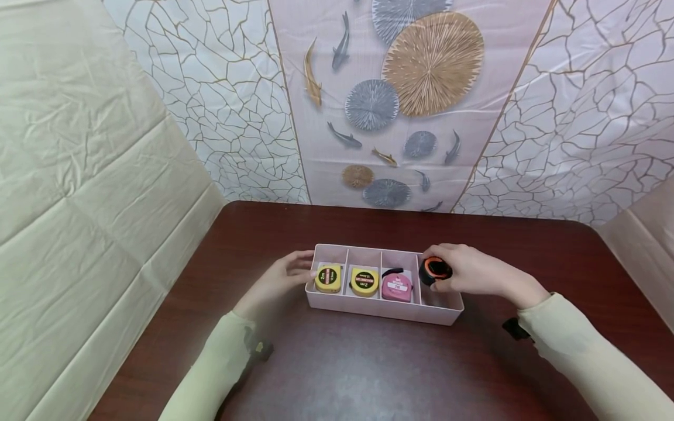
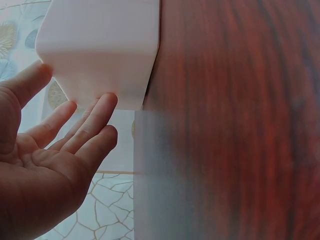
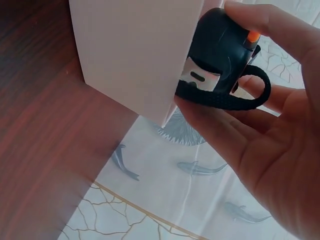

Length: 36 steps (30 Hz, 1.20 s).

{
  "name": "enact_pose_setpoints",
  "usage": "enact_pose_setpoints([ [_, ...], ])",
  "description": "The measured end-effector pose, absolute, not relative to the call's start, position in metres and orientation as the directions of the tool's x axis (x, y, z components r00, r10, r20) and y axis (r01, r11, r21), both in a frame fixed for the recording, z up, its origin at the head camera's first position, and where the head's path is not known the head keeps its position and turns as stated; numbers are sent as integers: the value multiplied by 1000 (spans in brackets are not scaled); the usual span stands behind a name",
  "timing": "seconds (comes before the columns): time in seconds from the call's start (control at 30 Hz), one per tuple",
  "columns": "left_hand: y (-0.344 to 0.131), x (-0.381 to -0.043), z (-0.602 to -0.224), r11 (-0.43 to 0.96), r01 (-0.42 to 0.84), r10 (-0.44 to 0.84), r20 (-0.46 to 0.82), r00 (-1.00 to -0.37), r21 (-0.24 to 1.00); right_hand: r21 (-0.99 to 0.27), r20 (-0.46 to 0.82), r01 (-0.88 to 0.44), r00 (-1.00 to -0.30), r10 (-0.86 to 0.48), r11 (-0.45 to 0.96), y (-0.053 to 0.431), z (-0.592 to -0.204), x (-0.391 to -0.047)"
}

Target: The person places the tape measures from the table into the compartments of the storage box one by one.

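A white box [image 1: 379,308] with a row of compartments lies on the table. From the left it holds a yellow tape measure [image 1: 327,279], another yellow tape measure [image 1: 364,282] and a pink tape measure [image 1: 397,287] with a dark strap. My right hand [image 1: 466,270] grips a black and orange tape measure [image 1: 434,271] over the rightmost compartment. In the right wrist view its black wrist loop [image 3: 260,90] hangs out beside the box's end. My left hand [image 1: 279,282] is at the box's left end, straight fingers [image 2: 102,117] at the end wall.
The dark reddish-brown wooden table [image 1: 337,368] extends around the box. Behind it hangs a patterned cloth [image 1: 326,146] with fish and round leaf shapes. A plain pale cloth [image 1: 95,175] drapes along the left side.
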<state>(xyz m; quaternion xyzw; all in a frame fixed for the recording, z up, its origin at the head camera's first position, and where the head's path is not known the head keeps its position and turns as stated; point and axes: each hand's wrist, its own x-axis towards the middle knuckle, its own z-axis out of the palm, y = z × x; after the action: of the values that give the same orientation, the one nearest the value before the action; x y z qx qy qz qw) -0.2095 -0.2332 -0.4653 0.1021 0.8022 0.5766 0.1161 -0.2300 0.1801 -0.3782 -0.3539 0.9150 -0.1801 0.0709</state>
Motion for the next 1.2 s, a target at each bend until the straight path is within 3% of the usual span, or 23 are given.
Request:
enact_pose_setpoints([
  [0.67,-232,-209,-462,351,-11,260,-108,-960,936,-395,-9,-609,-746,-666,688,182,-379,-233],
  [1.2,-231,-210,-466,326,-3,265,-94,-960,945,-381,71,-592,-784,-616,710,185,-384,-237],
])
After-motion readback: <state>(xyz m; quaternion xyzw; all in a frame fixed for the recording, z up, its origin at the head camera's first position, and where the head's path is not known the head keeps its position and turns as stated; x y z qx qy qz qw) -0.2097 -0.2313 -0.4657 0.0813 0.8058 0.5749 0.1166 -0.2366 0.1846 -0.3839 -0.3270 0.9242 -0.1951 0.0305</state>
